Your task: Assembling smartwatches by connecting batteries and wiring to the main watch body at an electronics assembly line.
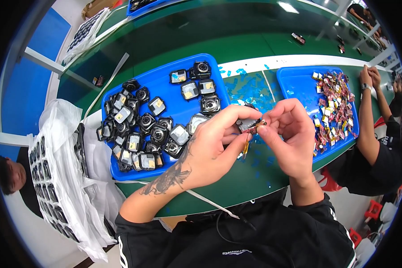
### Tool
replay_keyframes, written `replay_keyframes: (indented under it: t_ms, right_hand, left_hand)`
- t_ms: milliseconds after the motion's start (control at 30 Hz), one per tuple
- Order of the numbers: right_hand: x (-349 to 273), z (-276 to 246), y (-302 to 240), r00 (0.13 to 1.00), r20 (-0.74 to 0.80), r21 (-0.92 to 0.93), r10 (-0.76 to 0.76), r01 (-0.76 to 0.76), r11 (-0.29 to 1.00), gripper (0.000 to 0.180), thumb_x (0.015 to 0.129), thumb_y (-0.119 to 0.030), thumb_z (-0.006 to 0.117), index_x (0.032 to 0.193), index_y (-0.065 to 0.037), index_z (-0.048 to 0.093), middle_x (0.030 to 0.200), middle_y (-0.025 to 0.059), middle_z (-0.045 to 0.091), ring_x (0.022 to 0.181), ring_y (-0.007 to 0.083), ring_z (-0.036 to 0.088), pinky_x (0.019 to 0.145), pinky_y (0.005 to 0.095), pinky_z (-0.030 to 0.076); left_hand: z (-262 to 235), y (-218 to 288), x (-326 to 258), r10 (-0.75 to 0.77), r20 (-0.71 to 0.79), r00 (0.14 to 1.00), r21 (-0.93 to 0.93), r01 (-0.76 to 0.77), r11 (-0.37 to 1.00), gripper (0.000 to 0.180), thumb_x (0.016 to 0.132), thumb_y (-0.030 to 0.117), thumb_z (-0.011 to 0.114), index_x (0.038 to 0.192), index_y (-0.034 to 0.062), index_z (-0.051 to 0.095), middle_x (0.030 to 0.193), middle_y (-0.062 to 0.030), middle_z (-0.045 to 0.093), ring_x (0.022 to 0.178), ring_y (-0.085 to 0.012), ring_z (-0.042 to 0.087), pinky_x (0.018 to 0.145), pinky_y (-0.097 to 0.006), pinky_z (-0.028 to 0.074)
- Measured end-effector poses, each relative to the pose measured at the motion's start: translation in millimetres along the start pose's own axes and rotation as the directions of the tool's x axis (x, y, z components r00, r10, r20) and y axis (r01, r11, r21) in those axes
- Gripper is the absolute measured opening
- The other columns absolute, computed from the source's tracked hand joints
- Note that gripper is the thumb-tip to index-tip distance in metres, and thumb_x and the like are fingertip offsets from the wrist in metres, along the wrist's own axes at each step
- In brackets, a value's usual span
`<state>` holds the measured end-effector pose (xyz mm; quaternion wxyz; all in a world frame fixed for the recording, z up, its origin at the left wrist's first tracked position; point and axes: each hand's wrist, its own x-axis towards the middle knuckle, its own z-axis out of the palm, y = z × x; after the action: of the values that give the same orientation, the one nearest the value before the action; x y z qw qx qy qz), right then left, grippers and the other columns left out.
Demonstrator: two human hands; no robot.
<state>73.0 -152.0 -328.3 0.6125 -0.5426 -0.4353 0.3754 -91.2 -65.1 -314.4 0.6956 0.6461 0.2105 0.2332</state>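
Observation:
My left hand (216,145) is closed around a small black watch case (247,123) with a grey, battery-like face, held above the green table. Against its edge, the fingertips of my right hand (293,136) pinch a small reddish circuit board (254,129) with a thin yellow strip hanging below it. Whether the board is still joined to the case cannot be made out, as my fingers cover part of both. Left of my hands, a blue tray (165,76) holds many black watch cases (159,134), some heaped and some lying apart.
On the right a second blue tray (294,82) carries a pile of small reddish circuit boards (332,109). Blue film scraps (245,87) litter the green table between the trays. White-wrapped racks of watch parts (53,178) stand at left. Another person's arms (367,116) reach in at right.

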Motion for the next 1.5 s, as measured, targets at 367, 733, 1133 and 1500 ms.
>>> replay_keyframes:
  t_ms: [367,733,1133,1500]
  right_hand:
    - [3.0,5.0,2.7,0.998,-0.026,-0.196,-0.065,0.058,0.979,0.032,0.079,0.006,0.072,0.102,-0.004,0.051,0.084,0.0003,0.06,0.067,0.0017,0.049,0.058,0.0163,0.038]
    - [7.7,23.1,6.2,0.979,0.067,-0.437,-0.193,0.202,0.876,0.041,0.082,0.007,0.067,0.12,-0.003,0.053,0.091,0.0036,0.06,0.082,0.0093,0.063,0.067,0.0226,0.053]
    - [242.9,-48.9,96.0,0.989,-0.046,-0.781,0.14,-0.123,0.612,0.049,0.063,-0.017,0.088,0.102,-0.001,0.064,0.094,0.0128,0.067,0.087,0.0225,0.064,0.077,0.0332,0.049]
    - [204.8,-124.1,38.7,0.957,-0.049,-0.462,0.287,-0.277,0.842,0.025,0.088,-0.022,0.069,0.11,-0.011,0.065,0.089,-0.004,0.061,0.077,0.007,0.053,0.069,0.0235,0.045]
  left_hand:
    - [5.2,-12.2,0.3,0.083,-0.095,0.992,0.038,-0.079,0.996,0.034,0.089,-0.017,0.047,0.12,-0.0026,0.052,0.12,-0.0115,0.056,0.111,-0.0176,0.061,0.09,-0.028,0.053]
    - [0.4,-22.1,-3.6,0.106,-0.144,0.984,-0.027,-0.111,0.993,0.047,0.091,-0.013,0.047,0.135,0.0024,0.04,0.125,-0.015,0.058,0.109,-0.0155,0.061,0.085,-0.027,0.052]
    - [-150.2,-49.6,-27.1,0.369,-0.005,0.929,0.957,0.111,-0.267,0.037,0.079,0.028,0.074,0.1,0.0038,0.056,0.095,-0.0161,0.065,0.093,-0.0362,0.061,0.08,-0.046,0.051]
    - [-112.7,-4.8,16.2,0.124,-0.243,0.962,0.829,0.14,0.541,0.016,0.082,0.006,0.068,0.093,0.0055,0.056,0.091,-0.0143,0.063,0.082,-0.031,0.063,0.072,-0.041,0.051]
